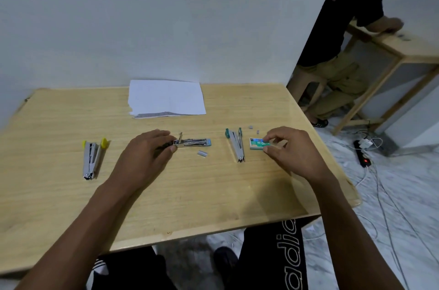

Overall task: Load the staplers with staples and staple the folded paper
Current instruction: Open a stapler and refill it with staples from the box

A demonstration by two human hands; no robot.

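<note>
The worktop (190, 194) is a light wood surface set against a white wall (142, 16); to the right, a pale marbled floor (403, 194) carries a power strip (362, 153) and cables, and a second person (339, 28) sits at another wooden table. The blue stapler (192, 142) lies at centre, long axis left to right, blue end pointing right. The left hand (145, 154) grips its left end, fingers curled round it. The yellow stapler (92, 159) and green stapler (236, 144) lie opened (coloured ends far, long axes running near to far). The right hand (289, 149) pinches the staple box (257, 143) just right of the green stapler. A loose staple strip (202, 153) lies near the blue stapler. The folded paper (166, 97) lies at the far edge.
</note>
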